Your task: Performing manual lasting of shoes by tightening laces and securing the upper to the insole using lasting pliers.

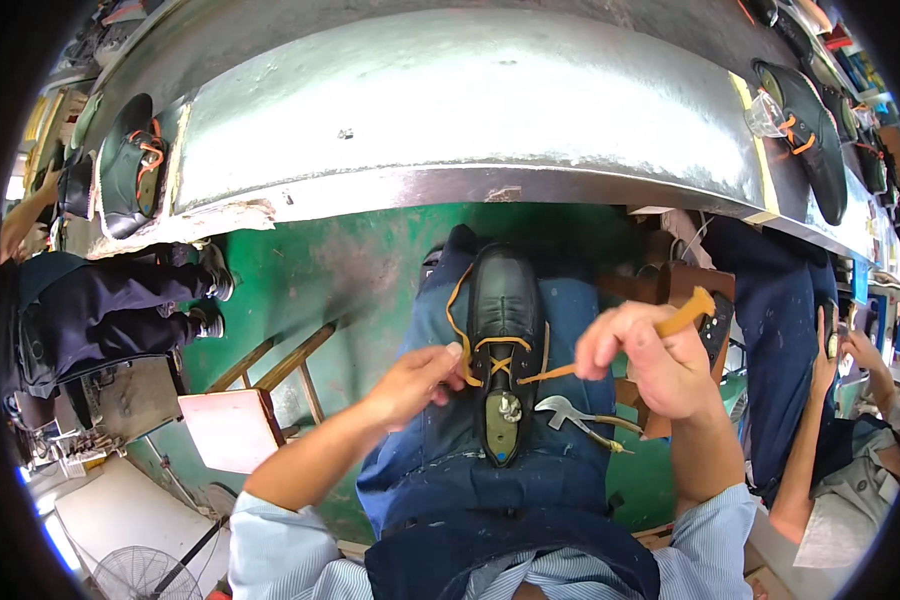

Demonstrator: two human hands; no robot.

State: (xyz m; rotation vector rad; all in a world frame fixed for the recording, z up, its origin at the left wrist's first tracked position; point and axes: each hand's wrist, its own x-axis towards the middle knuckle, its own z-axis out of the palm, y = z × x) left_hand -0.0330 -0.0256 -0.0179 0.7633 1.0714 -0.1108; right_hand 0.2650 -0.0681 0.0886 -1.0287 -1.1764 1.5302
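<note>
A black shoe (503, 294) lies on my lap, toe pointing away from me. A green last (502, 425) with a metal fitting fills its heel opening. Orange lace (501, 366) crosses over the eyelets, and a loose loop curves up along the shoe's left side. My left hand (422, 382) is closed at that side, pinching the lace near the eyelets. On the right, my right hand (646, 352) is closed round the other lace end, pulled out sideways; a broad orange piece sticks out above the fist. Metal-headed pincers (570, 413) lie beside the shoe.
A metal-topped bench (450, 110) runs across in front of me. Black shoes with orange laces stand on it at left (130, 168) and right (805, 140). A wooden stool (232, 428) is on the green floor at left. People sit nearby on both sides.
</note>
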